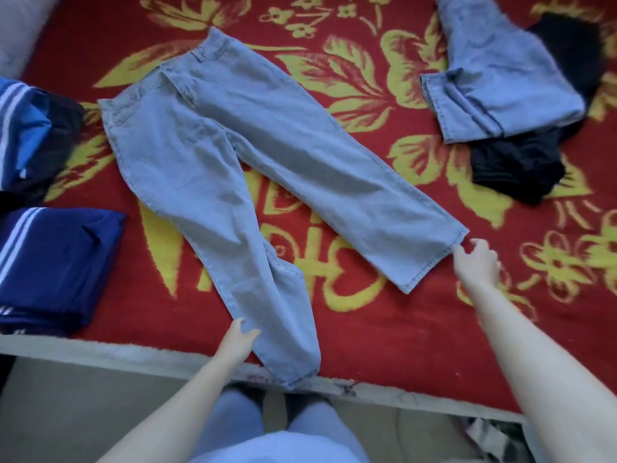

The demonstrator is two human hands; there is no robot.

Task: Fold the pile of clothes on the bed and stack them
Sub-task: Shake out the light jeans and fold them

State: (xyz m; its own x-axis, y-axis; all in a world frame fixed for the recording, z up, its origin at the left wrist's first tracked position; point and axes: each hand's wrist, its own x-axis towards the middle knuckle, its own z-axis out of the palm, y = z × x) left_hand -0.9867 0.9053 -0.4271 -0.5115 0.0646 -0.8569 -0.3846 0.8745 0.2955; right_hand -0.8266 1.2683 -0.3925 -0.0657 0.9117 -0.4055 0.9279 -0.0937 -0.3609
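Denim jeans: spread flat across the middle of the bed, waistband toward the far side, legs splayed apart toward the near edge; not yet folded.
Left hand: open, fingers relaxed, fingertips touching the outer edge of the nearer leg close to its hem; grips nothing.
Right hand: open, fingers spread, fingertips right at the hem corner of the other leg; no pinch on the cloth visible.
Bed: covered in a red blanket with yellow flowers; carries every garment in view.
Done, left side: navy striped stack folded square near the front edge; blue striped garment just behind it, seemingly folded too, though partly out of view.
Left to do, right side: second pale jeans loosely doubled on top of a crumpled black garment, well apart from the spread pair; likely what remains of the pile.
Step in hand: probably straightening the legs before laying one over the other.
Progress: judged about midway, with one pair laid out, at least two pieces waiting, and no single final stack yet.
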